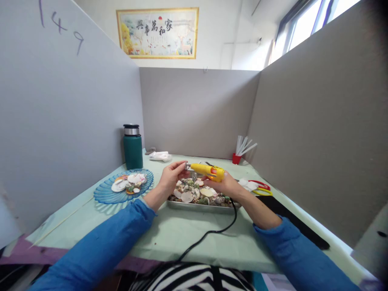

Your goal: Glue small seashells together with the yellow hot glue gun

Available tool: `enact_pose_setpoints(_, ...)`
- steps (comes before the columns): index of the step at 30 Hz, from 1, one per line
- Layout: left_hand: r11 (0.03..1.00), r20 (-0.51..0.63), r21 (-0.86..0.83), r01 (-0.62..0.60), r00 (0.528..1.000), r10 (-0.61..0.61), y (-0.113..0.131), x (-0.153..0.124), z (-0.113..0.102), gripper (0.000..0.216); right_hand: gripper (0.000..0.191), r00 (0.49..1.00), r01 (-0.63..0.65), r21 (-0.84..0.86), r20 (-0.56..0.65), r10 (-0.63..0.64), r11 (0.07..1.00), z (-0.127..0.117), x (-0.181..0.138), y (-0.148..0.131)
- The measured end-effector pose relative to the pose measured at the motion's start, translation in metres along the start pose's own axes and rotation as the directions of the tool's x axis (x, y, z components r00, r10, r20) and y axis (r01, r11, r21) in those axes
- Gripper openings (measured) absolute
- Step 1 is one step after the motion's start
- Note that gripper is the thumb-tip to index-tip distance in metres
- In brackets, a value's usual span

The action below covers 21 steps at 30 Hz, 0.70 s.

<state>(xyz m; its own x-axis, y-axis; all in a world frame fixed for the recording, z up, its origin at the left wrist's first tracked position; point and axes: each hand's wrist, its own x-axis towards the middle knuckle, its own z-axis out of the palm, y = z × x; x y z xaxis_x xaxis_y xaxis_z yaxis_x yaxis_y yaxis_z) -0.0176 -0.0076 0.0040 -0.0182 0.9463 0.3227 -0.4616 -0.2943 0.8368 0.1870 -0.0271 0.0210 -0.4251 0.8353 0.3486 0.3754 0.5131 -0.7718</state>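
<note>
In my right hand (222, 184) is a yellow hot glue gun (209, 170), its nozzle pointing left and its black cord (206, 234) running down to the table's front edge. My left hand (172, 176) pinches a small, pale piece, perhaps a shell (186, 165), right at the nozzle tip; whether the two touch I cannot tell. Both hands hover over a metal tray (200, 208) filled with mixed seashells (187, 197). To the left, a blue scalloped glass plate (104, 193) carries several shells (136, 178) grouped together.
A green bottle (133, 151) stands behind the plate. White packets (160, 156) lie at the back. Glue sticks (244, 145) stand in a red cup (236, 159). Red- and yellow-handled scissors (262, 189), white tissue (248, 184) and a black mat (294, 220) are at right. Grey partitions (200, 111) enclose the table.
</note>
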Motion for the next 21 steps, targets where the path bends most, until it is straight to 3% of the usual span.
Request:
enact_pose_setpoints(16,1.0,0.051,0.014,0.015,0.999,-0.015,-0.0015,0.0006,-0.0019,0.036,0.019,1.0,0.007,-0.021,-0.018,-0.007,1.0,0.0,0.0003,-0.0004)
enact_pose_setpoints(21,0.999,0.021,-0.011,0.036,0.999,-0.036,0.0011,-0.0007,0.0,0.033,0.023,1.0,-0.029,0.005,0.008,0.029,1.0,0.001,-0.0005,0.0018)
